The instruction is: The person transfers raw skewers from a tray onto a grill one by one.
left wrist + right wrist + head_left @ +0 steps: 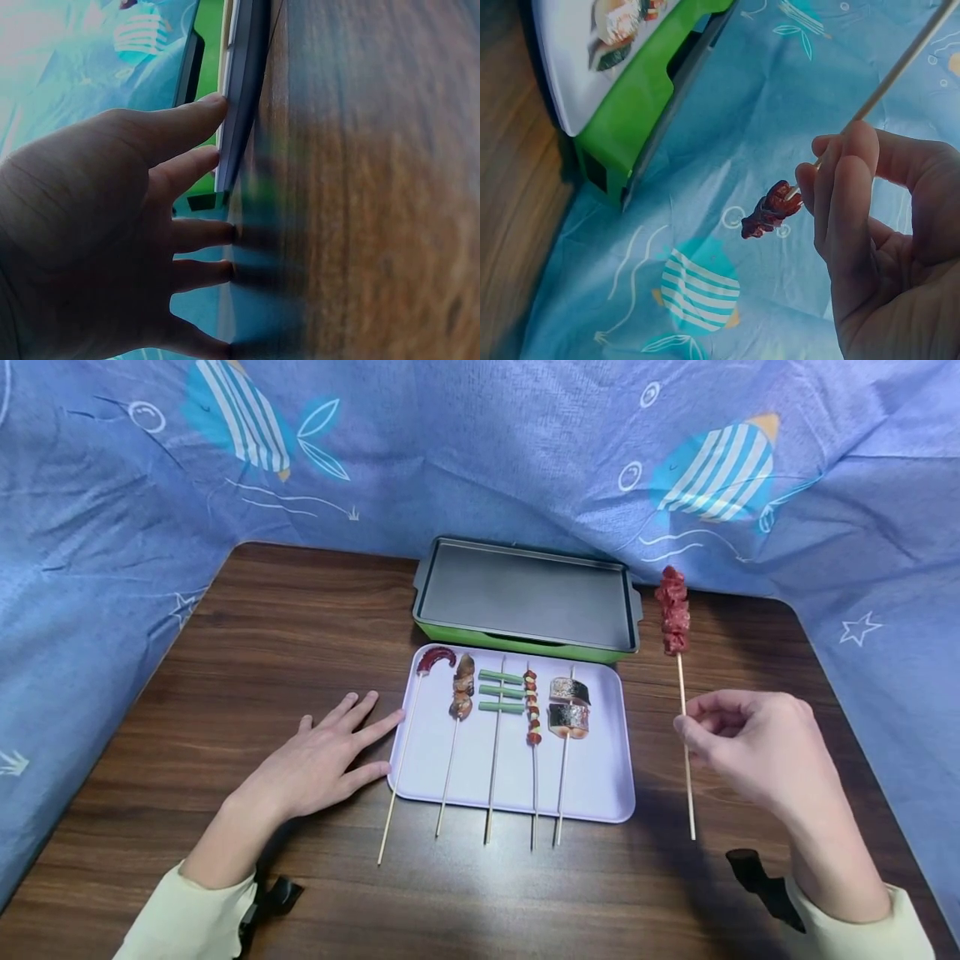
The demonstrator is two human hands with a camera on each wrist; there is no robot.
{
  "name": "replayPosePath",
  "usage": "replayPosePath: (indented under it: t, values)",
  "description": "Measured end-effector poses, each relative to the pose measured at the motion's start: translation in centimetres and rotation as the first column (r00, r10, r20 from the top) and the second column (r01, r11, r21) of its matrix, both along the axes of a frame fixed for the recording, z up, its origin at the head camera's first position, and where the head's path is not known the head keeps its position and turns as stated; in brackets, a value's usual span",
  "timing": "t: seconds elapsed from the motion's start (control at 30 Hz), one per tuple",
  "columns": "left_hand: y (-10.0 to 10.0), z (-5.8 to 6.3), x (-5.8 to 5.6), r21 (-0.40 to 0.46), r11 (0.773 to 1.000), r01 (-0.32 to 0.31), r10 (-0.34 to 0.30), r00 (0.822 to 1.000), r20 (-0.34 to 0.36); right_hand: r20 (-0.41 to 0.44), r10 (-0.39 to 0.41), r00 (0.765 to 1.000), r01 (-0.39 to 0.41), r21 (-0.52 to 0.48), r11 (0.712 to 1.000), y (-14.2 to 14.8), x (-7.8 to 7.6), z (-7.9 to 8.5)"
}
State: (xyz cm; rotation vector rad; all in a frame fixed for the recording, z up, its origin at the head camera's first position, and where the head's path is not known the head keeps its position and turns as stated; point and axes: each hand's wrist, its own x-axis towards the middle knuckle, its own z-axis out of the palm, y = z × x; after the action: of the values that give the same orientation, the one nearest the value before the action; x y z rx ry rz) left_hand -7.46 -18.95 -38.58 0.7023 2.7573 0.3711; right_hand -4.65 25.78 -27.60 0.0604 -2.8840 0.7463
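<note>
My right hand (pixel 757 743) pinches the wooden stick of a red meat skewer (pixel 675 614), held upright to the right of the tray, meat end up. The same meat chunks (pixel 771 211) show past the fingertips in the right wrist view. With fingers spread, my left hand (pixel 322 760) touches the left edge of a pale lavender tray (pixel 600 793). Side by side on that tray lie a curled dark-red tentacle skewer (pixel 435 657), a brown meat skewer (pixel 463 687), a green vegetable skewer (pixel 501 692), a thin red-and-white skewer (pixel 532 710) and a dark-skinned fish-like skewer (pixel 568 718).
A green tabletop grill with a flat black plate (pixel 525 593) stands right behind the tray. The wooden table (pixel 187 693) is backed by a blue fish-print cloth (pixel 525 452). Black straps (pixel 765 885) hang at the wrists. The skewer sticks overhang the tray's front edge.
</note>
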Motion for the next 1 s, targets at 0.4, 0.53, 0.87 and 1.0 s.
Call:
replayPosePath:
  t: [0.4,0.53,0.87,1.0]
  values:
    - [0.0,0.0,0.0,0.009,1.0,-0.005,0.005,1.0,0.002,0.092,0.006,0.996,-0.003,-0.026,1.0,-0.3,-4.4,0.9]
    - [0.0,0.0,0.0,0.012,1.0,-0.006,0.006,1.0,0.001,0.119,0.004,0.993,-0.001,-0.026,1.0,-0.5,-6.1,0.3]
    - [0.1,0.1,0.1,0.016,1.0,-0.008,0.008,1.0,0.003,0.205,0.034,0.978,-0.022,-0.064,0.998,-0.8,-9.3,-2.1]
    - [0.1,0.0,0.1,0.017,1.0,-0.009,0.009,1.0,0.003,0.229,0.027,0.973,-0.01,-0.075,0.997,-0.9,-10.0,-2.9]
